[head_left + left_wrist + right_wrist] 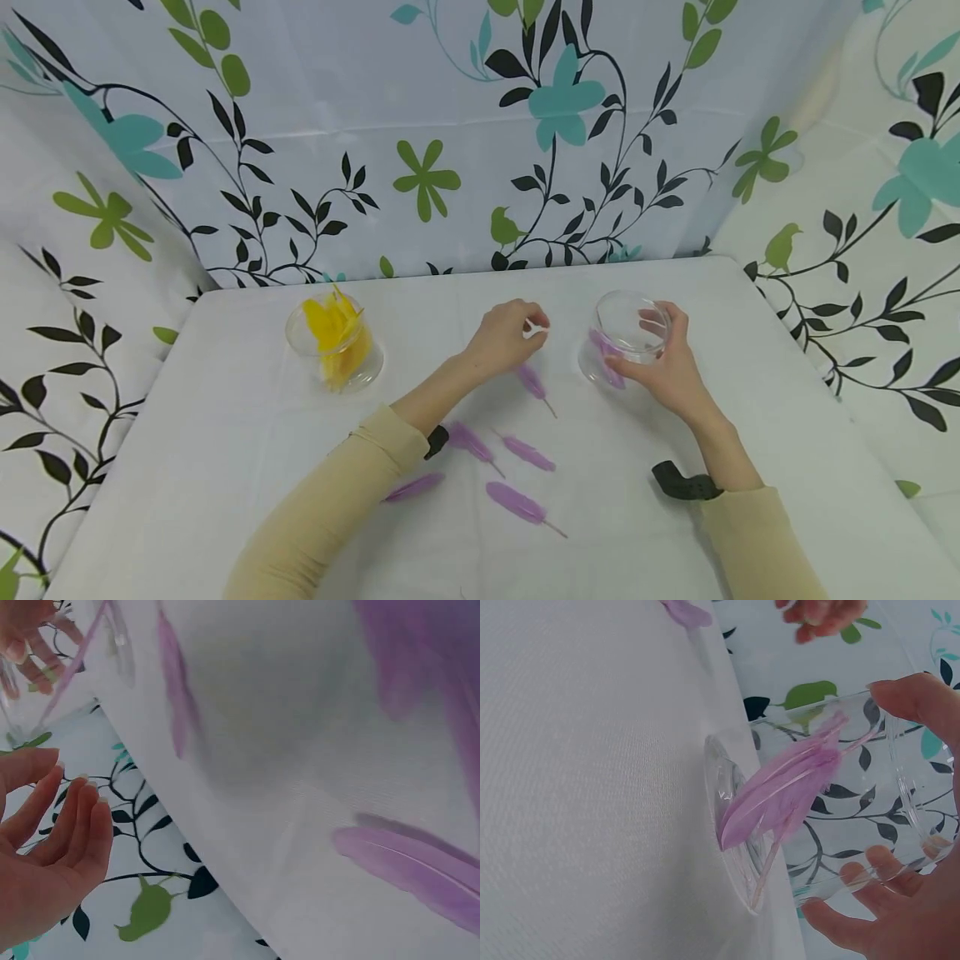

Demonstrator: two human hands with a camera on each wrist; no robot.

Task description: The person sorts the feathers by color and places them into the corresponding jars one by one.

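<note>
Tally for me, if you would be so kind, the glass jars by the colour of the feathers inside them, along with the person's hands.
Yellow-feather jar: 1
Purple-feather jar: 1
Hands: 2 (left hand, right hand)
Total: 4

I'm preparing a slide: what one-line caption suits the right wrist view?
Right hand gripping a clear container with purple feathers inside, beside a patterned backdrop; left hand beyond.

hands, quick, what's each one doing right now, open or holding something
Left hand: open, fingers loosely bent, holding nothing.
Right hand: holding the clear glass, which has purple feathers inside.
</note>
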